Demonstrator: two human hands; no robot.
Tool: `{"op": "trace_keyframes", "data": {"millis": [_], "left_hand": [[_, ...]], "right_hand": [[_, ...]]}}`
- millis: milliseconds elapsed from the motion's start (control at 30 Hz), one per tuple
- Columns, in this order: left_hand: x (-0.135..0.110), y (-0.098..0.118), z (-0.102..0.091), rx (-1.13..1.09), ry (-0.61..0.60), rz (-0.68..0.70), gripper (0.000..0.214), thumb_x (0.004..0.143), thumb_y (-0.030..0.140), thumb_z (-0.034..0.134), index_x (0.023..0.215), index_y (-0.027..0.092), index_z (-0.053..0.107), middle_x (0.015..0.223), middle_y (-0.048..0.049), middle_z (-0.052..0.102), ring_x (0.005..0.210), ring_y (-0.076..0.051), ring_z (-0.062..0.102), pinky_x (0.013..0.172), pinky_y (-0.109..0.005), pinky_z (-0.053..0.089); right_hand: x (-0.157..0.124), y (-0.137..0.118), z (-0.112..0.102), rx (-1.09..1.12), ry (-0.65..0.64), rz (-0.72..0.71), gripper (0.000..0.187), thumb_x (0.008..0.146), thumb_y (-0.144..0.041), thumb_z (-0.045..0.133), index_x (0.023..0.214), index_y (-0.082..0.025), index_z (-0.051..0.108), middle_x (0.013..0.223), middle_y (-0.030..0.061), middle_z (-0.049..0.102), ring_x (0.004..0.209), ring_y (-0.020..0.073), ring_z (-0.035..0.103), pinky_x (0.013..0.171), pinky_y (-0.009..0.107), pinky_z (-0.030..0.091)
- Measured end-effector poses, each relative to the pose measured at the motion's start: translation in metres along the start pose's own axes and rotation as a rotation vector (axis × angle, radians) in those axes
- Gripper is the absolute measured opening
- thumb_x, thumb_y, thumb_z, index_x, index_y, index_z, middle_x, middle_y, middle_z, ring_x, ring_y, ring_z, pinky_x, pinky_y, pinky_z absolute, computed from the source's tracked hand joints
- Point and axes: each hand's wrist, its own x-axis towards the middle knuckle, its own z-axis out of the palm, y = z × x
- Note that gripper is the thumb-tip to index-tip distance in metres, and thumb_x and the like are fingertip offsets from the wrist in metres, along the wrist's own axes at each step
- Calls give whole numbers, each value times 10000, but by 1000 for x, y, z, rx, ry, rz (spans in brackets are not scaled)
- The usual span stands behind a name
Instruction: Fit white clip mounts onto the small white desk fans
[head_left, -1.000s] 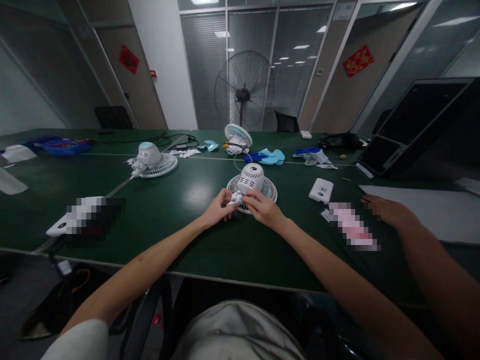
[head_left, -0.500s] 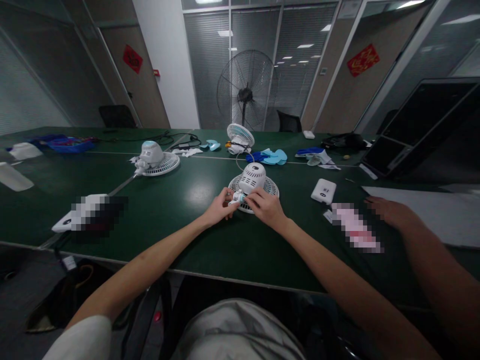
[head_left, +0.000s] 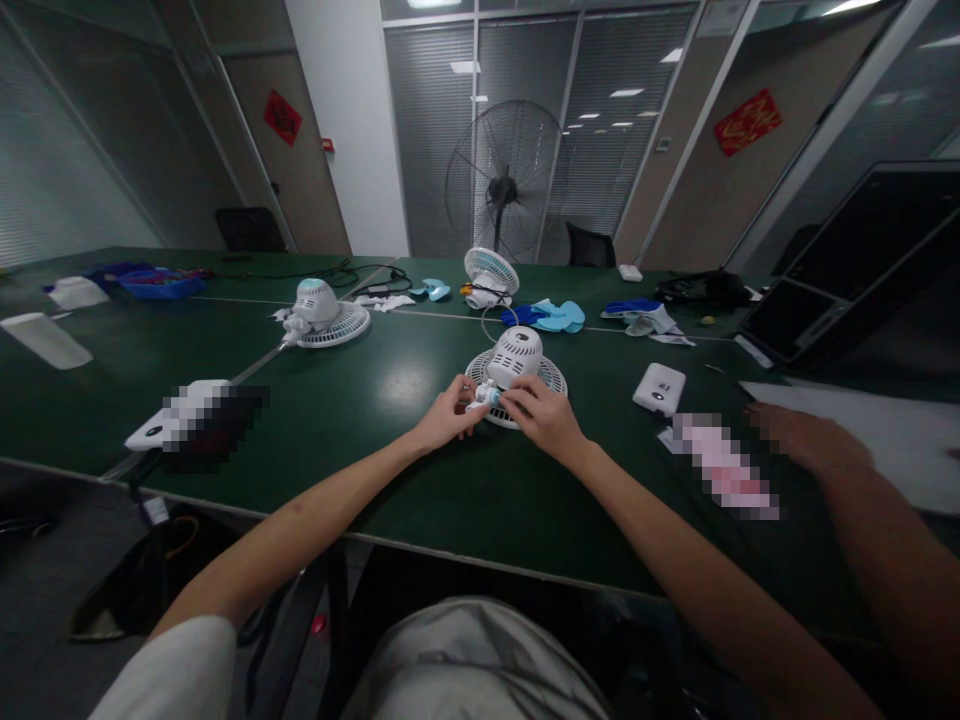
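A small white desk fan (head_left: 516, 360) lies grille-down on the green table (head_left: 360, 400) in front of me. Its short neck with a pale blue tip (head_left: 484, 397) points toward me. My left hand (head_left: 444, 415) pinches that neck from the left, fingers closed on it. My right hand (head_left: 546, 417) grips the same part from the right, just below the motor housing. A thin cord runs from the fan toward the back of the table.
Two more small fans, one (head_left: 324, 312) at back left and one (head_left: 489, 276) further back, blue fan blades (head_left: 553, 316), a white box (head_left: 660, 388) and a laptop (head_left: 832, 280) lie on the table. Another person's hand (head_left: 806, 440) rests at right. A large floor fan (head_left: 507, 180) stands behind.
Both hands stay on the fan's neck with only small finger shifts. The view has drifted slightly, so everything sits a little further right.
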Motion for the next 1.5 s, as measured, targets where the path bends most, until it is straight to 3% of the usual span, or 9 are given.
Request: {"op": "trace_keyframes", "data": {"millis": [133,267,500,700,833,1033,1267,1500], "left_hand": [[1,-2,0,-9,11,2,418,918,473,697,1119,215,437,856,0,626,542,-98,598,412,-165,430],[1,-3,0,-20,13,0,437,910,489,700,1120,219,428,829,16,628,537,-99,599,427,-170,447],[0,0,0,7,-9,-6,432,914,497,692,1118,221,429,869,2,643,557,-99,599,433,-169,447],[0,-1,-1,25,0,8,409,929,493,676,1111,228,422,815,27,619,535,-103,589,425,-175,454],[0,-1,-1,25,-4,7,402,937,494,667,1112,230,418,785,34,620,536,-111,595,429,-180,463],[-1,0,-1,25,0,5,400,933,485,669,1116,222,429,816,21,631,543,-106,599,431,-178,461],[1,-3,-2,20,7,7,385,933,472,662,1117,222,434,760,41,618,513,-105,590,427,-179,463],[1,-3,-1,20,13,-8,381,925,459,674,1106,215,444,751,32,632,507,-104,590,429,-174,461]], "right_hand": [[-2,3,-2,4,-41,-81,294,1025,-220,578,1306,-204,661,1187,127,668,983,239,693,768,351,617],[-2,7,-2,21,-40,-101,285,1043,-222,563,1311,-216,659,1174,118,669,1032,235,691,792,347,619],[3,-2,1,-35,1,-27,203,1053,-313,575,1096,-184,725,1077,110,680,897,209,692,686,307,585],[-2,4,-2,-40,-61,-98,328,1025,-206,569,1347,-207,633,1194,126,664,980,231,690,699,307,585],[-4,9,-4,-20,-97,-124,357,1044,-188,544,1395,-221,598,1226,123,652,979,218,689,738,324,604],[0,2,0,-64,-32,-56,206,1053,-296,572,1132,-162,707,1116,126,673,919,220,697,663,306,587],[-4,8,-2,-48,-89,-143,314,1038,-201,558,1342,-222,635,1239,123,660,1020,228,695,727,311,604],[-1,4,3,-41,6,-41,193,1043,-294,594,1132,-185,726,1135,115,679,916,206,699,727,319,600]]}}
